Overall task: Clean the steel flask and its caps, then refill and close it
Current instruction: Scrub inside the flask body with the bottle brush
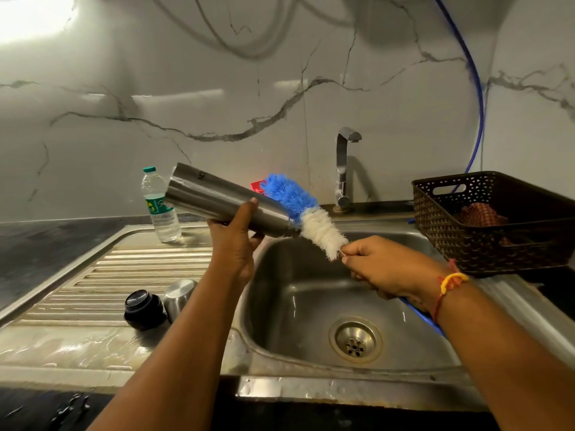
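Left hand [234, 241] is gripping the steel flask [217, 202] from beneath, tilting its mouth toward the right hand [384, 269], which is clenching a bottle brush [306, 214] at the mouth, over the sink [311, 306]. Two caps, black cap [143, 309] and steel cap [179, 295], are lying left of the left forearm.

One flask [217, 202], two caps [143, 309] [179, 295], one brush [306, 217], one plastic bottle [160, 206], one basket [485, 225], one tap [343, 169], one sink [311, 306], two hands [233, 244] [382, 265].
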`<state>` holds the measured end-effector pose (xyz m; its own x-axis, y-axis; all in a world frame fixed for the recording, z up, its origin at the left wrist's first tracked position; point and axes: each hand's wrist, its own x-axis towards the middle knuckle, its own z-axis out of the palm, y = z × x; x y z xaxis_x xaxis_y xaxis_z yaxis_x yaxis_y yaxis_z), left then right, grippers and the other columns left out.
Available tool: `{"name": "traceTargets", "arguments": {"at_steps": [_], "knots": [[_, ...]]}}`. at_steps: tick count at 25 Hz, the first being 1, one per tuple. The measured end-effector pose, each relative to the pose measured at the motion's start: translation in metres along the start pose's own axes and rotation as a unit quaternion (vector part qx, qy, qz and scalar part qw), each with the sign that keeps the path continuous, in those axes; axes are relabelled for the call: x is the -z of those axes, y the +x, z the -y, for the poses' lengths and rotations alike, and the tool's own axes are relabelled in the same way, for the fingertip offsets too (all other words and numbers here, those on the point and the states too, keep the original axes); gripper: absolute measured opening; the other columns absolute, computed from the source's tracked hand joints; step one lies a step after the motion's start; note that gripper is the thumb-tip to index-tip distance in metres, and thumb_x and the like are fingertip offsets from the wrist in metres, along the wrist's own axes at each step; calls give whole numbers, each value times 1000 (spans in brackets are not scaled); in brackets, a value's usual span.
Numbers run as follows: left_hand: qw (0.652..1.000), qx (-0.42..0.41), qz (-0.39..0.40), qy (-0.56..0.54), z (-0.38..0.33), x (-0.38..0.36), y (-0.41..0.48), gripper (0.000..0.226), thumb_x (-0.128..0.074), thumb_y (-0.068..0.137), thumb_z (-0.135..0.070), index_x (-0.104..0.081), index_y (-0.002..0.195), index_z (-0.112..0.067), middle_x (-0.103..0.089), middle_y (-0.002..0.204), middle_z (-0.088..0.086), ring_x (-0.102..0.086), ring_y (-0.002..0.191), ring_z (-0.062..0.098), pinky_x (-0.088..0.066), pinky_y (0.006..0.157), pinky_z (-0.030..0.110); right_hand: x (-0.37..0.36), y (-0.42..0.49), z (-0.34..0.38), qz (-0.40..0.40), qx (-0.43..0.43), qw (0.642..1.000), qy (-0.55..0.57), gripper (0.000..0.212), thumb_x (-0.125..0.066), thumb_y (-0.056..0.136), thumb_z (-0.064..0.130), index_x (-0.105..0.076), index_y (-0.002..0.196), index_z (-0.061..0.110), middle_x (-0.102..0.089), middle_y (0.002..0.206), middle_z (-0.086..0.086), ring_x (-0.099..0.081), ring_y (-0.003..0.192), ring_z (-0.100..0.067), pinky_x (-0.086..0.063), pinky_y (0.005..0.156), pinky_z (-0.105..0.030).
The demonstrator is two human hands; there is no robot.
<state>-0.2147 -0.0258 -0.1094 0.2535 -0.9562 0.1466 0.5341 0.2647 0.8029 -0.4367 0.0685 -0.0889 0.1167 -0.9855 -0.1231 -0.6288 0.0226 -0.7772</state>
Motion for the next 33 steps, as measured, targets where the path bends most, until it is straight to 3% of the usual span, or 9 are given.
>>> {"name": "traceTargets", "arguments": {"at_steps": [3,6,11,14,19,23,27,30,33], "knots": [[999,15,23,31,6,-5,-4,81,-78,84,-10,-32,150,-23,-56,137,7,-62,117,24,-63,84,43,-5,5,-3,-31,-6,999,11,19,-45,103,27,-63,101,24,-53,74,-2,-42,53,-10,-34,40,-19],[996,38,8,-81,0,1,6,70,-77,86,-15,-40,144,-22,-63,134,14,-69,113,29,-63,76,45,-3,8,-7,-51,-45,987,144,21,-45,102,25,-65,107,23,-50,69,0,-38,49,-7,-29,39,-19],[979,84,6,-186,-4,15,11,70,-80,84,-28,-48,142,-7,-73,120,18,-73,107,35,-62,78,46,-5,5,-1,67,-51,946,313,25,-44,103,18,-65,116,14,-45,60,3,-31,46,-4,-25,34,-14],[976,124,18,-178,2,6,5,77,-87,77,-32,-50,139,-6,-72,120,21,-71,109,39,-59,93,52,-6,3,2,76,-25,921,381,26,-45,103,18,-65,118,12,-42,61,3,-27,47,-4,-23,33,-13],[975,108,9,-193,0,8,9,69,-82,81,-34,-53,137,-5,-73,118,20,-72,107,37,-62,83,47,1,-4,4,120,-25,911,394,28,-43,103,15,-66,119,10,-39,62,2,-24,48,-4,-20,34,-13],[971,132,28,-196,4,3,1,76,-86,75,-32,-51,137,-5,-67,127,24,-70,110,41,-59,92,51,-3,0,4,102,-37,905,411,28,-44,103,16,-64,120,9,-40,62,2,-26,47,-4,-22,33,-13],[971,107,23,-213,-3,5,2,57,-76,89,-35,-55,132,-4,-74,116,21,-76,97,34,-63,79,43,-3,0,3,122,-46,901,415,28,-43,103,15,-64,119,9,-40,63,1,-26,48,-5,-22,34,-13],[972,118,33,-203,3,4,0,62,-77,87,-34,-53,136,-5,-73,117,22,-73,104,37,-61,89,46,-9,2,4,134,-48,882,449,29,-43,103,16,-64,122,8,-39,62,2,-25,47,-4,-21,34,-13],[968,103,33,-227,-3,2,2,57,-74,90,-34,-55,133,-4,-75,109,22,-75,99,34,-63,81,44,2,2,0,151,-46,862,481,31,-43,103,18,-63,124,7,-37,64,2,-23,49,-3,-18,34,-12]]}}
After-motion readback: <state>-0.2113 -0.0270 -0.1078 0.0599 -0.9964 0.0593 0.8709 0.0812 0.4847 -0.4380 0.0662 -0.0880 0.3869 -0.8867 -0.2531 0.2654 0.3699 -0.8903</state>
